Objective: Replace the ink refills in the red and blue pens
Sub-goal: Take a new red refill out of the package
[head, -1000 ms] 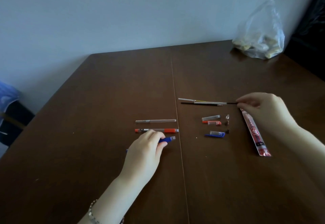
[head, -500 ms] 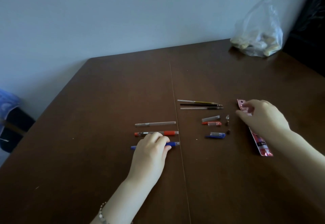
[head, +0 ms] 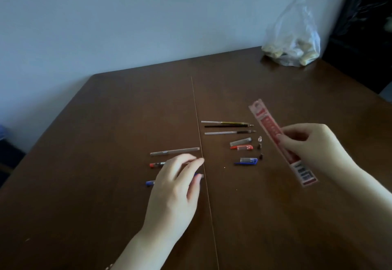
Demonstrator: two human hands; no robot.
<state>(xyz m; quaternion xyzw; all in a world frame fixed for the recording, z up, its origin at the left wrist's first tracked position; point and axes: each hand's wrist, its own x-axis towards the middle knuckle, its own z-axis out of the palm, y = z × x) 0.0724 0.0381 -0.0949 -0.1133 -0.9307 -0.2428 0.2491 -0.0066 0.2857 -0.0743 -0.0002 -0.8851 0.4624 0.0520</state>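
The red pen (head: pixel 156 164) and the blue pen (head: pixel 150 183) lie side by side on the brown table (head: pixel 106 142), left of its seam. My left hand (head: pixel 178 185) lies over both and hides their middles. Its fingertips are at the red pen's right end and its thumb is by the blue pen's right end. My right hand (head: pixel 314 146) pinches a long red refill packet (head: pixel 273 129) and holds it tilted above the table. Three thin refills (head: pixel 227 125) lie in a row right of the seam.
A clear pen barrel (head: pixel 175 151) lies just behind the red pen. Clear, red (head: pixel 241 147) and blue (head: pixel 247 161) caps and small tip pieces (head: pixel 259 146) sit below the refills. A plastic bag (head: pixel 294 42) stands at the far right corner by the wall.
My right hand let go of a refill, grasped the red packet and lifted it off the table. My left hand's fingers shifted from the blue pen toward the red pen's right end.
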